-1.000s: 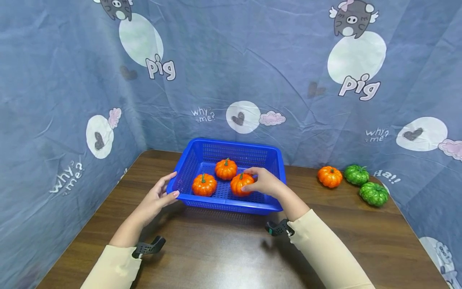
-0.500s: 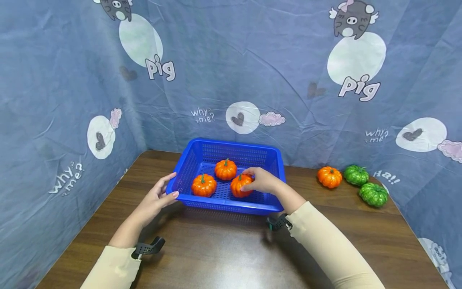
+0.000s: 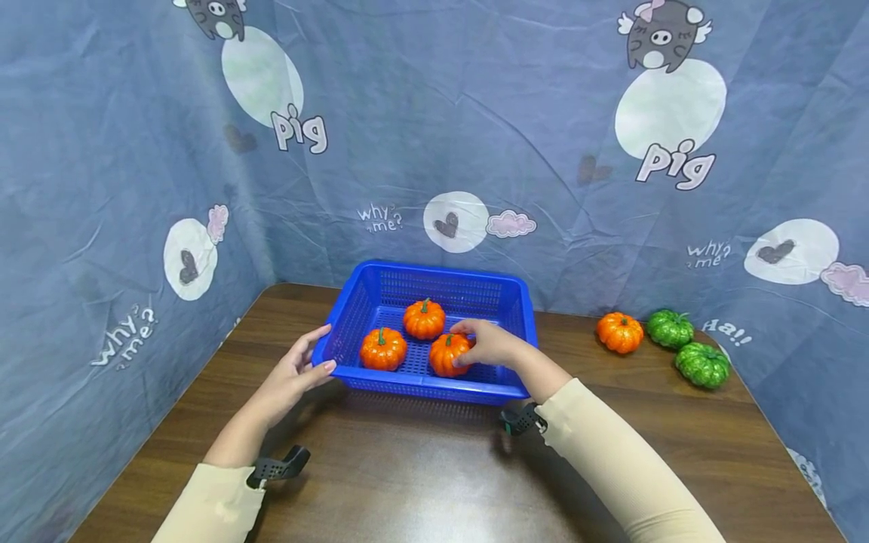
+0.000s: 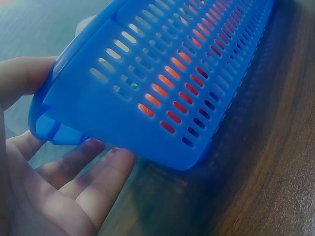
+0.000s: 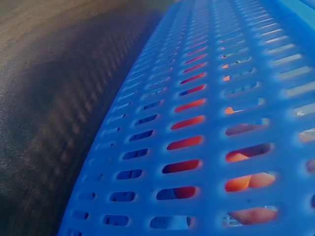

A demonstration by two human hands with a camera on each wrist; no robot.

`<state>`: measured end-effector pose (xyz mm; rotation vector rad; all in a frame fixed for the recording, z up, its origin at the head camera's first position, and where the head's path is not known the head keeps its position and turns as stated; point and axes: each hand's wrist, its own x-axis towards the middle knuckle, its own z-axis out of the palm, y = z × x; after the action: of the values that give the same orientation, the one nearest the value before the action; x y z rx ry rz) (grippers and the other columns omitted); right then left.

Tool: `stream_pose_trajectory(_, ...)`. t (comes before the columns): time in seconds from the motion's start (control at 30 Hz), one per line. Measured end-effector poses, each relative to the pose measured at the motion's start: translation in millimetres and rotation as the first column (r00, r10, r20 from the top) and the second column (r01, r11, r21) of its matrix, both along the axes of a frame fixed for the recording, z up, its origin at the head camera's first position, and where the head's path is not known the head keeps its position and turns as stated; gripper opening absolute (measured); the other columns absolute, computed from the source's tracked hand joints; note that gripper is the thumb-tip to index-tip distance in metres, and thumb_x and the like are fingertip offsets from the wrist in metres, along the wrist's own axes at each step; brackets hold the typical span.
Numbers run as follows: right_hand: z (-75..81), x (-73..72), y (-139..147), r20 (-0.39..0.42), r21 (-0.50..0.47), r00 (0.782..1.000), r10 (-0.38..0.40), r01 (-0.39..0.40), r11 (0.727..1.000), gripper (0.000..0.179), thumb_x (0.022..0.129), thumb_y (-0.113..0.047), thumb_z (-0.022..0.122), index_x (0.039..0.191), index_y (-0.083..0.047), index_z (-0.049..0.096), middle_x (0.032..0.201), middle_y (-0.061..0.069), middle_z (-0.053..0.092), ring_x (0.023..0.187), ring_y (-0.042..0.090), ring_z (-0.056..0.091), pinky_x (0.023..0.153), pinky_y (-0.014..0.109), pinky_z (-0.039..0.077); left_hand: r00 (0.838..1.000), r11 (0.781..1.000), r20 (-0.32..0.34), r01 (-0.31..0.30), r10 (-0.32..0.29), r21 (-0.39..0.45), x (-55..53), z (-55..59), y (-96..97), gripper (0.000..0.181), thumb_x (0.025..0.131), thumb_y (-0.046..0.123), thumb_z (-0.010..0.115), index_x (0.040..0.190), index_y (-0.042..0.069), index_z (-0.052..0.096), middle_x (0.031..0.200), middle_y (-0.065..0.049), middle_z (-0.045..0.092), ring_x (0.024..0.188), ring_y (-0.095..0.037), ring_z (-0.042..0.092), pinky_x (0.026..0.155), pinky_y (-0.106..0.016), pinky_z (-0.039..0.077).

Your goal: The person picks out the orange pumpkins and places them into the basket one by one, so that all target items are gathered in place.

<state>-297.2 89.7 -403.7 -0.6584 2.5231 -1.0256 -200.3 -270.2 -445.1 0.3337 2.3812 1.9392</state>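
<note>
Pinching an orange pumpkin (image 3: 446, 355) from its right side, the right hand (image 3: 494, 345) is reaching inside a blue basket (image 3: 424, 381); its grip is holding the pumpkin between thumb and fingers. I cannot tell whether that pumpkin is touching the basket's floor. The left hand (image 3: 288, 381) is keeping its grip on the basket's left end, the thumb lying over the rim and the fingers spreading underneath. A second orange pumpkin (image 3: 383, 351) is sitting to the left of the held one, and a third orange pumpkin (image 3: 424, 319) is sitting behind, between those two. The basket is standing on a brown worktop (image 3: 394, 467). Well apart on the right, a fourth orange pumpkin (image 3: 620, 333) is resting beside a green pumpkin (image 3: 670, 329), with another green pumpkin (image 3: 703, 366) lying nearer the worktop's right edge. A blue printed curtain (image 3: 394, 151) is hanging behind.
</note>
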Motion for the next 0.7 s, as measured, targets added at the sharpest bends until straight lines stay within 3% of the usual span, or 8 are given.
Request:
stream_pose_trajectory(0.4, -0.3, -1.4, 0.8, 0.034, -0.026, 0.999, -0.032, 0.033, 0.999, 0.059, 0.07, 0.003, 0.083, 0.125, -0.001, 0.063, 0.132, 0.022, 0.06, 0.123, 0.035, 0.055, 0.107, 0.045, 0.045, 1.0, 1.0, 0.003, -0.008, 0.008, 0.0, 1.4, 0.3, 0.7, 0.069, 0.101, 0.015, 0.06, 0.158, 0.009, 0.022, 0.142, -0.033, 0.041, 0.109, -0.015, 0.062, 0.094, -0.033, 0.054)
stream_pose_trajectory(0.7, -1.4, -0.9, 1.7, 0.038, -0.045, 0.998, -0.048, 0.05, 0.998, 0.057, 0.072, 0.0, 0.084, 0.125, -0.001, 0.063, 0.131, 0.021, 0.06, 0.122, 0.035, 0.055, 0.104, 0.044, 0.047, 1.0, 1.0, -0.004, -0.004, 0.004, 0.015, 0.2, 0.0, 0.7, 0.069, 0.101, 0.014, 0.06, 0.158, 0.008, 0.022, 0.141, -0.034, 0.041, 0.106, -0.01, 0.062, 0.094, -0.035, 0.054)
